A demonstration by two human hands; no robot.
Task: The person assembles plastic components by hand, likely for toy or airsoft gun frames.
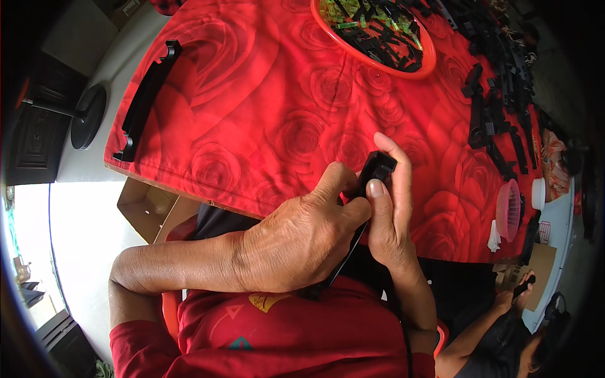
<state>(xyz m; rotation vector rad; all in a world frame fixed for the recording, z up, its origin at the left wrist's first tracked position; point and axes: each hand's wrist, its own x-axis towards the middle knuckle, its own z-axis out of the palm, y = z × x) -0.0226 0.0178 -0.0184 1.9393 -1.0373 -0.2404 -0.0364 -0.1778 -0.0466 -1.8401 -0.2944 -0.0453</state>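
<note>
A long black plastic bar (379,165) with a notched, hollow end slants up from my lap, over the table's near edge. My left hand (296,236) is closed around its upper part, knuckles up. With the thumb pressed on the bar just below its end, my right hand (392,211) grips it from the other side, its index finger stretched out beyond. My left hand hides much of the bar's middle, and its lower end shows against my shirt. Whether a small part sits between my left fingertips, I cannot tell. Another such black bar (144,104) lies at the table's left edge.
A red bowl (427,55) of small black and yellow-green parts stands at the far side. Black parts (488,120) are heaped along the right. Nearby are a pink basket (508,209) and a white cup (538,193). Another person's hands (513,296) hold a black piece at lower right.
</note>
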